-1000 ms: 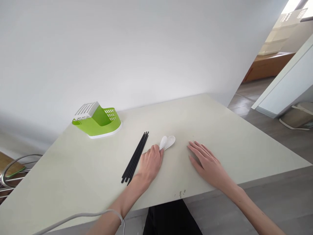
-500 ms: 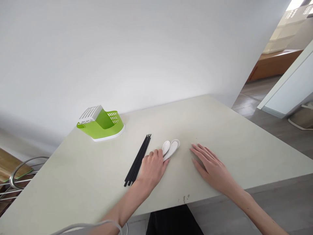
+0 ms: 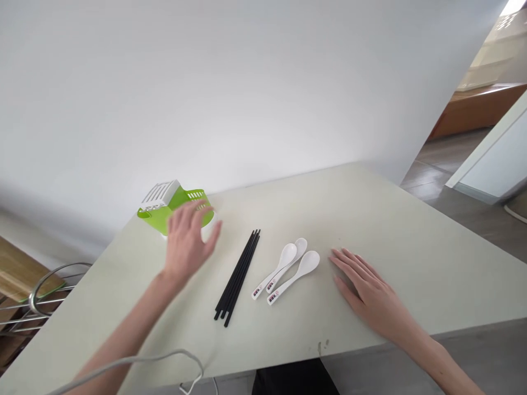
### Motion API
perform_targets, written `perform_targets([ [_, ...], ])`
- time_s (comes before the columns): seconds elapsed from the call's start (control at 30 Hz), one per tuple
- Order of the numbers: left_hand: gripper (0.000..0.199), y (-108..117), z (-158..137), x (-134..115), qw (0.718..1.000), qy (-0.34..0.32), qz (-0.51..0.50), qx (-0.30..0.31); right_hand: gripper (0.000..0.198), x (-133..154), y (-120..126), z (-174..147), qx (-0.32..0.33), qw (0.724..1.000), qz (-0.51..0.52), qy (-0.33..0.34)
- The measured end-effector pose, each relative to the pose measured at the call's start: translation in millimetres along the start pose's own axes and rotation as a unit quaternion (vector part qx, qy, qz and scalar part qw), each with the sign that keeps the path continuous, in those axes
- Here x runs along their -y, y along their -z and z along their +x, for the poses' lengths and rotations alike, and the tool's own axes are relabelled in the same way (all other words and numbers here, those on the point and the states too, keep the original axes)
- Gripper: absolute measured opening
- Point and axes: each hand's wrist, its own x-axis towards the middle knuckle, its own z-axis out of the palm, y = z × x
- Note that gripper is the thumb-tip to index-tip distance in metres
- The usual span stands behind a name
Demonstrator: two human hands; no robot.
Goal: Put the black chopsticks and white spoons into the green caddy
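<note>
My left hand (image 3: 187,241) is raised over the table's left side, fingers apart and holding nothing. It covers part of a green and white slotted utensil holder (image 3: 156,219); whether they touch, I cannot tell. A bundle of black chopsticks (image 3: 239,277) lies slantwise between this hand and three white spoons. The left spoon (image 3: 287,254), the middle spoon (image 3: 302,246) and the right spoon (image 3: 308,263) are fanned out, bowls pointing away, with printed marks on their handles. Right of them my right hand (image 3: 368,288) rests flat on the tabletop, empty, with fingers stretched.
The pale table (image 3: 321,203) runs back to a white wall (image 3: 255,93). A metal rack (image 3: 41,296) with a wooden board (image 3: 24,274) stands beyond the left edge. A grey cable (image 3: 164,356) hangs near my left forearm.
My left hand has let go of the spoons and moved left and away toward the utensil holder. The spoons now lie spread apart. My right hand stays on the table.
</note>
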Motion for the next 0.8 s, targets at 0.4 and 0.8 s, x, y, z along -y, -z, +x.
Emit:
perform_targets([
  [0.4,0.065,13,21,116,0.974,0.194,0.095,0.071,0.052,3,5,1,0.007,1.000,-0.003,0.001],
  [0.8,0.059,-31,64,38,0.991,0.117,0.041,0.046,0.053,6,6,4,0.017,1.000,-0.014,-0.013],
])
